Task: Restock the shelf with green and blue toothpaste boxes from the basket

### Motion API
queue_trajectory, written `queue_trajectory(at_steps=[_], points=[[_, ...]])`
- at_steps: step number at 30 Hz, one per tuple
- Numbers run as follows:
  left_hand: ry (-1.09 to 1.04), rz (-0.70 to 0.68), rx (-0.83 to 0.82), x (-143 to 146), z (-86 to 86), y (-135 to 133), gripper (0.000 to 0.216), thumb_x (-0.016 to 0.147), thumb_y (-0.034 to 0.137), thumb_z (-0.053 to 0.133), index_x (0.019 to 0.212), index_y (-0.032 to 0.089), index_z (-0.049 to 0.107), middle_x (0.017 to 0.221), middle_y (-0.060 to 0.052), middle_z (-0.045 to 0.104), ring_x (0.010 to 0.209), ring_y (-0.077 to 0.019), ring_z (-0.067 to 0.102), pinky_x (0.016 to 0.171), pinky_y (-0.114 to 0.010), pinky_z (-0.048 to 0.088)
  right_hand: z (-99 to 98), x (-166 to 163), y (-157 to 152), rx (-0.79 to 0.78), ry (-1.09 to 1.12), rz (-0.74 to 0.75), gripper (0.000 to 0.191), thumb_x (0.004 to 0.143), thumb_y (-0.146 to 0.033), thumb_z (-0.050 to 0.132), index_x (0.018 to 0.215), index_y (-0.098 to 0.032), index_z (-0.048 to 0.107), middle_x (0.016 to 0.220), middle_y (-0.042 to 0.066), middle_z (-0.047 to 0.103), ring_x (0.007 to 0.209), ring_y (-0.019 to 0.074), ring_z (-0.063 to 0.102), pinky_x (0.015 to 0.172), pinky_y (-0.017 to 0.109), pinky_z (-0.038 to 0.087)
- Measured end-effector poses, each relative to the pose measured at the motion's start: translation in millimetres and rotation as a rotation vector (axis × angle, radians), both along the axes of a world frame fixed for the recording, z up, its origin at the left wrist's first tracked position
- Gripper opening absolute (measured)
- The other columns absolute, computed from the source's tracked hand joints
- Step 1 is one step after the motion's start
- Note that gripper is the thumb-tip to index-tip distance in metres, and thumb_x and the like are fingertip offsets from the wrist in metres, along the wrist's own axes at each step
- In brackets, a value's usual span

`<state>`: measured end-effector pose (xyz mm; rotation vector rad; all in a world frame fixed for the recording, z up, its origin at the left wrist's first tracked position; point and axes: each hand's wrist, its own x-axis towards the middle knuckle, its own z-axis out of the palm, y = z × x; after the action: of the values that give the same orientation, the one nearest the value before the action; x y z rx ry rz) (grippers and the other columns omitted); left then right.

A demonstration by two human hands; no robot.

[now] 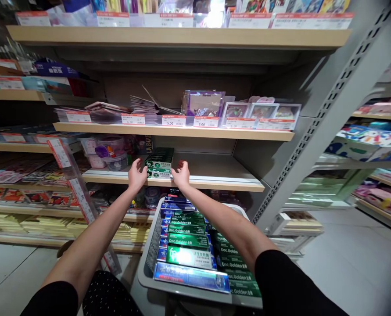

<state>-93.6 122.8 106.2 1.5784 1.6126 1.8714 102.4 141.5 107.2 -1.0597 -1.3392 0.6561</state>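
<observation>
Shop shelving of pale wood boards on grey metal uprights fills the view, with price labels along each edge. On the left of the middle shelf [215, 181] stand clear plastic tubs [111, 153]. Beside them the left hand [136, 174] and right hand [181, 174], fingers spread, press against either side of a small stack of green and white toothpaste cartons [159, 163] at the shelf's front edge. To the right the board lies bare. Near the person, a grey plastic basket [149, 256] holds many more green and blue cartons [188, 241], so I judge most stock remains unshelved.
</observation>
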Motion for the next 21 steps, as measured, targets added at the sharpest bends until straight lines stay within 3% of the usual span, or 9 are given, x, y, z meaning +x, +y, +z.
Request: queue_trajectory(at_steps=[4,9,15,21], points=[[-0.034,-0.029,0.086,8,-4.8,-35,0.041,0.084,0.025,0.059,0.123,0.016,0.052,0.13,-0.013,0.058,0.122,-0.0196,0.056,0.106,-0.032,0.042,-5.7,33,-21,0.016,0.12,0.087,0.044,0.072,-0.022,0.067,0.111,-0.02,0.046,0.12,0.01,0.056,0.116,0.0191,0.056,0.102,0.036,0.046],[-0.053,-0.16,0.049,33,-20.3,-92,0.036,0.086,0.031,0.057,0.12,0.018,0.054,0.127,-0.01,0.061,0.119,-0.0194,0.058,0.106,-0.033,0.043,-15.2,84,-69,-0.002,0.123,0.242,0.033,0.074,-0.027,0.067,0.103,-0.022,0.052,0.114,0.008,0.06,0.114,0.0195,0.058,0.104,0.04,0.045],[-0.103,-0.371,-0.131,65,-53.2,-154,0.035,0.083,0.034,0.061,0.116,0.02,0.059,0.127,-0.01,0.062,0.117,-0.0222,0.059,0.105,-0.037,0.045,-36.9,135,-132,-0.141,-0.075,0.363,0.026,0.079,-0.028,0.061,0.104,-0.023,0.058,0.113,0.006,0.063,0.11,0.0192,0.06,0.101,0.038,0.047],[-0.113,-0.551,-0.342,82,-81.5,-182,0.037,0.084,0.041,0.058,0.116,0.022,0.059,0.125,-0.01,0.062,0.117,-0.022,0.059,0.103,-0.036,0.045,-55.4,163,-160,-0.256,-0.212,0.433,0.035,0.075,-0.013,0.054,0.107,-0.025,0.062,0.116,0.005,0.063,0.112,0.0197,0.06,0.101,0.039,0.045]])
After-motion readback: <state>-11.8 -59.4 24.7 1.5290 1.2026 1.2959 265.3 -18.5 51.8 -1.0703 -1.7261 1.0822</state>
